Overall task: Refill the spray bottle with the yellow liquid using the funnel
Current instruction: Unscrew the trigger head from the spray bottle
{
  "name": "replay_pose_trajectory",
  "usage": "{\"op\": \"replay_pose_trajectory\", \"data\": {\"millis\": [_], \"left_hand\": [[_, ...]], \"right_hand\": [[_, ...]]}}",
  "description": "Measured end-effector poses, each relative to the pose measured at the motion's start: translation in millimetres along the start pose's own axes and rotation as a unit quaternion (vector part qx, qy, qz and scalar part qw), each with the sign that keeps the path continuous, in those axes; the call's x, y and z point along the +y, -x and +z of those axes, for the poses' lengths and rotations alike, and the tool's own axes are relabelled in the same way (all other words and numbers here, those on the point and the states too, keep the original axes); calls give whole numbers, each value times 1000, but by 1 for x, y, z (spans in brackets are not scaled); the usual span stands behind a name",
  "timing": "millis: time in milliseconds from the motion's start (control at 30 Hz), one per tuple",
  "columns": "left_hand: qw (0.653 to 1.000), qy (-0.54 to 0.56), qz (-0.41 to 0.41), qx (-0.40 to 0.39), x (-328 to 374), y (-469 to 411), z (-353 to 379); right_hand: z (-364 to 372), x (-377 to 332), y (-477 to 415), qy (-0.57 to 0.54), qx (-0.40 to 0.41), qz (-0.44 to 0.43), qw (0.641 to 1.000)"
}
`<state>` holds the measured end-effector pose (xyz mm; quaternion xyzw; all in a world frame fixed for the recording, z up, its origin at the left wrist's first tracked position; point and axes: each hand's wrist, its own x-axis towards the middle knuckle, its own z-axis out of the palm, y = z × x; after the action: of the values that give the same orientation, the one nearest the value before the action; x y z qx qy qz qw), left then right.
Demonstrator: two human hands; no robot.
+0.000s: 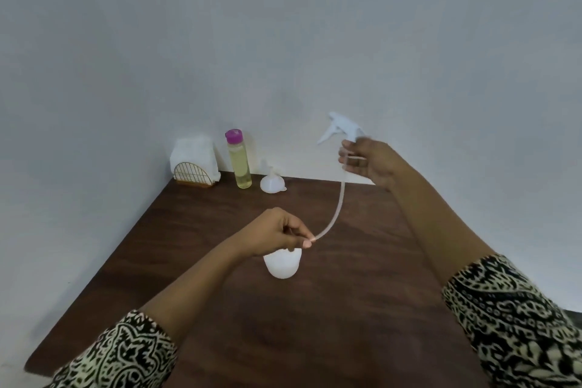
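On the dark wooden table (362, 309), seen from the head camera, the white spray bottle (282, 264) stands open near the middle, partly hidden behind the left hand (277, 235). Left hand: fingers curled, thumb and forefinger pinching the lower end of the translucent dip tube (336, 211) just above the bottle. Right hand (371, 164): raised above the far edge of the table, fingers closed around the collar of the white trigger sprayer head (341, 127), which is lifted clear of the bottle; the tube curves down from it to the left hand. Far edge of the table, against the pale wall (283, 25), left to right: a napkin holder (194, 164) with white napkins, a clear bottle of yellow liquid (240, 164) with a purple cap, upright, and a white funnel (272, 181) resting mouth-down, spout up. Both forearms wear patterned black-and-cream sleeves (516, 318).
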<state>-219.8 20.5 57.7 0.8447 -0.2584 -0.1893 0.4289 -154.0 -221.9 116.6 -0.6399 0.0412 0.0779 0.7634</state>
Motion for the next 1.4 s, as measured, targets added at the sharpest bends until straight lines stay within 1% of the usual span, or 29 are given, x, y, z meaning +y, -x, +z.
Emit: {"op": "replay_pose_trajectory", "data": {"millis": [67,133,200,300,367,467,600,667,767,800,867,967,1100,1233,1400], "left_hand": [[999,-19,-10,-28,0,3,19],[996,-67,-28,-47,-2,6,40],[993,-90,-56,-47,-5,10,62],[993,-67,-88,-34,-14,19,89],[994,-8,-106,-13,-23,25,105],[982,104,-160,11,-39,34,126],[970,136,-198,26,-62,47,150],[971,136,-197,5,-70,53,161],[978,109,-173,-48,-74,58,177],[978,112,-167,-58,-74,59,183],[984,72,-148,-63,-74,58,192],[990,-46,-120,-50,-76,56,200],[985,-132,-104,-34,-82,60,205],[981,-169,-98,-11,-88,63,209],[981,-171,-85,16,-91,65,215]], "right_hand": [[-25,30,11,-10,14,54,998],[-46,62,24,-26,34,105,994],[-64,92,38,-43,54,153,986],[-83,134,56,-67,97,211,970],[-93,158,66,-85,123,231,962],[-101,186,77,-108,151,243,952],[-103,206,81,-122,160,257,945],[-100,210,80,-127,161,258,944],[-96,212,77,-127,171,252,944],[-94,213,75,-122,176,250,944],[-90,214,72,-109,185,246,945],[-83,213,66,-77,193,237,949],[-77,215,62,-6,185,223,957],[-72,223,58,72,210,215,951],[-66,236,54,149,248,226,930]]}}
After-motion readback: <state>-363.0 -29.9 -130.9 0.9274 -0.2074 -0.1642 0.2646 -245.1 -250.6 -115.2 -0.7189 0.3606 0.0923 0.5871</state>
